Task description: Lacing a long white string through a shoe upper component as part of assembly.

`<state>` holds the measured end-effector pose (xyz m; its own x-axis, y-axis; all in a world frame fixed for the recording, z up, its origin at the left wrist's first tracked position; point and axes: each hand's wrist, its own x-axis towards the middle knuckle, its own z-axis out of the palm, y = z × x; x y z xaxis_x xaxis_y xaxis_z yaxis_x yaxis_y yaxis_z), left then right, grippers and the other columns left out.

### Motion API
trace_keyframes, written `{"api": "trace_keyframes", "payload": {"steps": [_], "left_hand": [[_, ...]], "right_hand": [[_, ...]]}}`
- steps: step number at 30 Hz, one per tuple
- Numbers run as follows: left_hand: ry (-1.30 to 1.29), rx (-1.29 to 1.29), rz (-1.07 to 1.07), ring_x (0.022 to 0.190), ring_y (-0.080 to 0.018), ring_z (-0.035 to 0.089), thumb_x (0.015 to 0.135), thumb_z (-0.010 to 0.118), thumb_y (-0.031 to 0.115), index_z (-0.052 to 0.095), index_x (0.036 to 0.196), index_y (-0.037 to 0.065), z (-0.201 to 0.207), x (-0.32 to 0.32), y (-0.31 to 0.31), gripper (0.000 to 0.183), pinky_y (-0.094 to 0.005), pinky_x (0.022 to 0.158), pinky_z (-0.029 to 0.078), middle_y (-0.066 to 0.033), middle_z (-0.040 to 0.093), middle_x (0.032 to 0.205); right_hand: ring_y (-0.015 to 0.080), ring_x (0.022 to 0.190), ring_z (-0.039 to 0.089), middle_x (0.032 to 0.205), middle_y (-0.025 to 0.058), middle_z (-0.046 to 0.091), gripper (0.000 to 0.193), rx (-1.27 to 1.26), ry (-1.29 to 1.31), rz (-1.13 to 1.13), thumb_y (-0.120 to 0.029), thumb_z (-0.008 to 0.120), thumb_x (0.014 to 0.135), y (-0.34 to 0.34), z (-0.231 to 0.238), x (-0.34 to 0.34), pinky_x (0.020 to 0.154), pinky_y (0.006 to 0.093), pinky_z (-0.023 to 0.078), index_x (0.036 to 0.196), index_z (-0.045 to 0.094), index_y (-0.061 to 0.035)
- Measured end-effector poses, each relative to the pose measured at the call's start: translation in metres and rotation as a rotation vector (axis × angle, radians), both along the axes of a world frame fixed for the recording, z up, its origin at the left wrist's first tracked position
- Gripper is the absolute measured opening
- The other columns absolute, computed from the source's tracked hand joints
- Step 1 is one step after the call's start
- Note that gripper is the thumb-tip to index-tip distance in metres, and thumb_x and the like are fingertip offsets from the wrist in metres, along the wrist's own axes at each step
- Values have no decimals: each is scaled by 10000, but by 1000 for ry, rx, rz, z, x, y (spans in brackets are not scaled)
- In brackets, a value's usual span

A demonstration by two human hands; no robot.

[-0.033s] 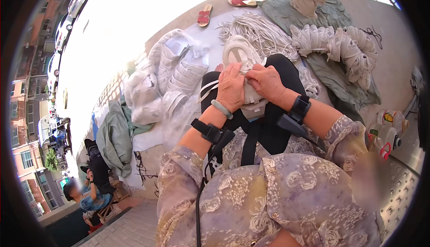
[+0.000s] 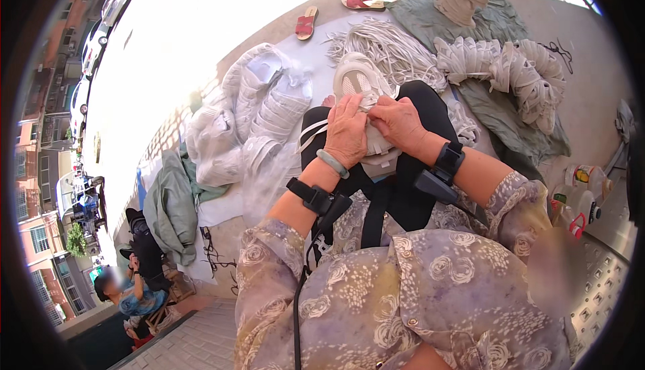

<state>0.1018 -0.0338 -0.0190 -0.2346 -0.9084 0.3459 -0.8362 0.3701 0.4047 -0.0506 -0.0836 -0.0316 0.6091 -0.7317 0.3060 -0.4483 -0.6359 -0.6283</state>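
A pale beige-white sneaker (image 2: 355, 79) rests between my knees, its toe pointing away from me. My left hand (image 2: 347, 132) lies over the sneaker's left side, gripping it near the lacing. From the other side, my right hand (image 2: 402, 123) pinches at the lacing, thumb and forefinger pressed together on what appears to be the lace. A loose white shoelace end (image 2: 312, 132) loops out left of my left hand. The eyelets beneath my fingers are hidden.
Beyond the sneaker lies a heap of white laces (image 2: 386, 44). Bundled shoe uppers (image 2: 500, 68) sit on green cloth (image 2: 517, 118) at right. Plastic-wrapped white shoe parts (image 2: 269, 101) lie left. Red sandals (image 2: 306, 23) are farther off. A seated person (image 2: 138, 296) is at lower left.
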Motion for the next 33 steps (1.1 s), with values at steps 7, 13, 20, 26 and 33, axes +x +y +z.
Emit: {"api": "trace_keyframes", "payload": {"steps": [7,13,20,26,33], "left_hand": [[274,82,5,1079,-367,482,714,570,76,551,828,8,7,8,2,134,-409,905,374,-214,518,1134],[174,-11,157,951,-329,518,704,591,91,552,862,44,5,9,-7,169,-401,836,395,-120,556,1037],[-41,-107,98,888,-292,500,678,574,81,525,813,49,10,4,-13,147,-403,804,374,-101,529,941],[-423,-128,-40,719,-244,534,702,539,74,492,774,70,23,8,-10,86,-380,721,391,-56,522,686],[-454,-144,-43,614,-234,520,705,548,79,496,741,97,25,37,11,66,-353,590,409,-47,495,605]], "right_hand": [[244,758,556,786,74,556,49,-7,263,29,-99,526,738,-1,14,-3,707,377,326,754,569,-82],[270,728,498,726,81,490,47,-25,262,-33,-57,545,731,-24,31,-81,699,361,332,727,500,-70],[246,730,508,749,66,491,116,97,222,2,-42,577,700,-21,18,-101,701,350,358,786,502,-65],[238,859,547,885,50,587,121,-57,89,85,-167,571,755,-20,17,-53,752,386,343,850,542,-98],[241,843,564,854,73,596,127,164,246,193,-226,537,797,-22,12,-42,729,390,330,831,539,-103]]}}
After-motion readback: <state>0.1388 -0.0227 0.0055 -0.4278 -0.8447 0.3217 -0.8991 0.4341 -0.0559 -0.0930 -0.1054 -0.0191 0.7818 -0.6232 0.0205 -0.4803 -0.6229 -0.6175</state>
